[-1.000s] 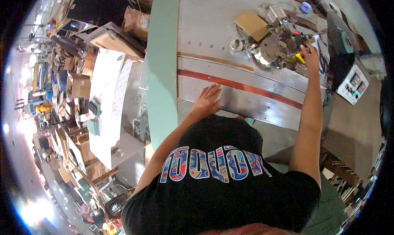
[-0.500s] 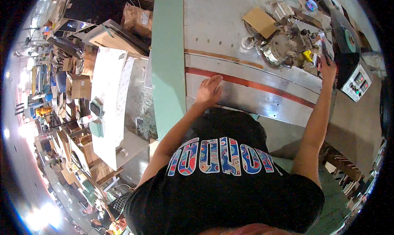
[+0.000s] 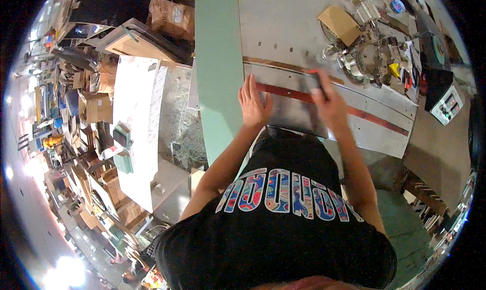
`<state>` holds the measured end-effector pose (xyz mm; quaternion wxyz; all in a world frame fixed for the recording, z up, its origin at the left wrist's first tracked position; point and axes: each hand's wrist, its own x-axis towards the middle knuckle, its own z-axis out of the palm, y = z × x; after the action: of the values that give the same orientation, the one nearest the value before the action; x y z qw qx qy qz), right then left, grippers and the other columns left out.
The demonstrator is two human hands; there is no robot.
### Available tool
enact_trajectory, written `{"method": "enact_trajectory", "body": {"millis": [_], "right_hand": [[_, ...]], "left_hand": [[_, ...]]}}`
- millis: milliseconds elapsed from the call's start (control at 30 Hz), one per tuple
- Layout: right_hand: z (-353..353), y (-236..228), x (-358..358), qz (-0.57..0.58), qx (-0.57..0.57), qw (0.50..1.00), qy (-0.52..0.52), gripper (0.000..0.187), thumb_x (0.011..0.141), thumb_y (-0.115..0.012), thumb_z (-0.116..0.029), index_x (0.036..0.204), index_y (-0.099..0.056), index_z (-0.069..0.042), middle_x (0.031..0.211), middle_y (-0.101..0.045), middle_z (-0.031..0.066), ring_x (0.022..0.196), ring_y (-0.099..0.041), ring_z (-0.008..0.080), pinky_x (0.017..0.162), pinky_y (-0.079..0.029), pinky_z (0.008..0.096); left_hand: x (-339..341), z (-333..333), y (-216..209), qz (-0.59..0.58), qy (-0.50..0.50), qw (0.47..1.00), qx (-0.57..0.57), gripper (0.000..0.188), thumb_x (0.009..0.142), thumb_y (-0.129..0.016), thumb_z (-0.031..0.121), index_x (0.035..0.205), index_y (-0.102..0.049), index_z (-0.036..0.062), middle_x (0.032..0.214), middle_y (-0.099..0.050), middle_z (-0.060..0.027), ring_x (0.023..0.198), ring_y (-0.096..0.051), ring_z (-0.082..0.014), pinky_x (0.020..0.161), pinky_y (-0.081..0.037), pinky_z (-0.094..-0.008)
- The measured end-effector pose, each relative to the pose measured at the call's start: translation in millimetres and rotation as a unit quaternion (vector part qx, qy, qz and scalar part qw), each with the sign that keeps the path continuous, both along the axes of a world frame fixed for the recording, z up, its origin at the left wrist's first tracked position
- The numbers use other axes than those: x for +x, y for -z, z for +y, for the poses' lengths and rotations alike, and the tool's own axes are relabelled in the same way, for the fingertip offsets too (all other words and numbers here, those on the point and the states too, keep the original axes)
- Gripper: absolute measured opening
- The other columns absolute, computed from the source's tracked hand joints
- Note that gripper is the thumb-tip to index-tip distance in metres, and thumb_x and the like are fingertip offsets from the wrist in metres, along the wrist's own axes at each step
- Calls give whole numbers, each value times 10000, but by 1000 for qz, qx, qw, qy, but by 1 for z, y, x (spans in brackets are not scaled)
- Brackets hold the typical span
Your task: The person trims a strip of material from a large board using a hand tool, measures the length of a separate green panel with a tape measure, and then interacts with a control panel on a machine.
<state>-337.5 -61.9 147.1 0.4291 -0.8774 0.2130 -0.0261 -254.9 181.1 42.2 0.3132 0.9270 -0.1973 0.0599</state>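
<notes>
A long, narrow reddish-brown strip runs across the grey metal worktop in front of me. My left hand rests with its fingers stretched out over the strip's left end, beside the pale green edge panel. Above the strip's middle, my right hand is closed around a slim black-and-red tool. Motion smears this tool, so its exact kind and its tip cannot be made out. Whether it touches the strip or the worktop is unclear.
A round metal machine assembly stands at the worktop's right, with a tan board on it. A control box is further right. The pale green panel borders the worktop's left. A white-topped table stands beyond it.
My right hand has come left from beside the machine to the strip's middle, bringing the black-and-red tool. My left hand now lies flatter at the strip's left end. The view has shifted slightly.
</notes>
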Motion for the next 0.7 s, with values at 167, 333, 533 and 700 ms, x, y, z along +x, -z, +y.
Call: {"method": "enact_trajectory", "body": {"millis": [167,333,533,700], "right_hand": [[99,111,60,-37,-203,973,-105,547,1038,-638,-385,1570,-531,-316,798,-715,129,676,-711,365,575,-556,491],[119,121,86,21,-218,970,-105,544,1058,-580,-439,1587,-495,-345,816,-730,156,684,-728,380,552,-554,524],[69,109,37,82,-95,991,-35,572,1080,-519,-525,1620,-440,-355,933,-759,230,744,-731,453,659,-579,559],[34,128,3,102,-89,990,32,587,1078,-504,-571,1621,-435,-360,943,-758,240,800,-729,481,701,-567,582]], "left_hand": [[22,10,11,18,86,987,132,913,940,-651,295,1680,-209,-5,1740,-283,-194,1636,-191,-395,1278,-117,-663],[46,18,12,59,140,971,185,907,940,-637,305,1679,-218,-10,1737,-307,-181,1651,-159,-380,1290,-52,-663],[22,-34,22,99,237,952,169,844,960,-630,312,1671,-281,21,1735,-334,-156,1658,-158,-338,1289,-77,-665],[2,-73,27,48,268,955,118,834,949,-618,303,1668,-303,23,1731,-346,-145,1650,-198,-328,1303,-85,-640]]}}
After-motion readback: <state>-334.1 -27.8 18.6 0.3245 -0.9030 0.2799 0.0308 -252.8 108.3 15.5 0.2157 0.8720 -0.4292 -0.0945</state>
